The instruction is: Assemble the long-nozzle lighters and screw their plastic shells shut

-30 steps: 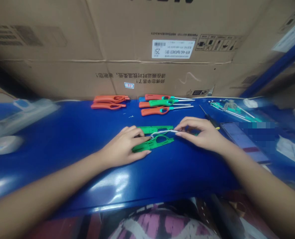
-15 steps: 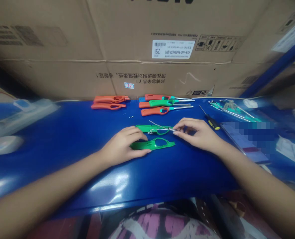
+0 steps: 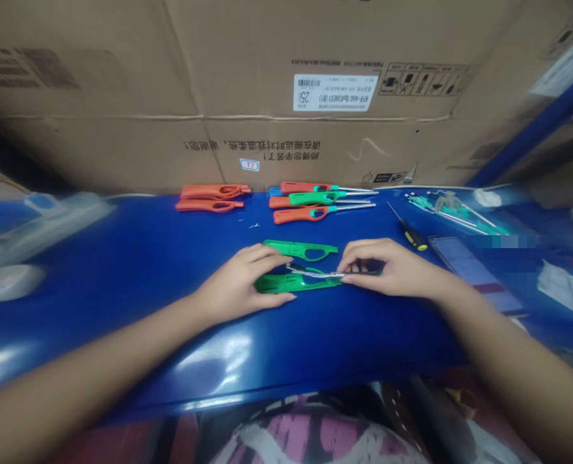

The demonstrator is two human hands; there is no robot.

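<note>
My left hand (image 3: pixel 238 280) grips the rear end of a green lighter shell half (image 3: pixel 286 283) lying on the blue table, thumb on the near side and fingers on the far side. Pinched between the thumb and fingers of my right hand (image 3: pixel 392 267) is a thin metal lighter tube (image 3: pixel 335 276). Pale wires (image 3: pixel 308 274) run from the tube leftward over the shell half. Most of the tube is hidden by my right hand. A second green shell half (image 3: pixel 303 250) rests just beyond, touched by neither hand as far as I can see.
Behind lie several assembled lighters (image 3: pixel 305 214) and orange shells (image 3: pixel 211 205). To the right are a screwdriver (image 3: pixel 412 236), a phone (image 3: pixel 474 270) and a bundle of metal tubes with green parts (image 3: pixel 453 212). A cardboard box (image 3: pixel 145 142) stands along the back.
My right hand has brought the metal tube and its wires nearer to me, from over the far green half to over the near one. My left hand stays around the near shell half.
</note>
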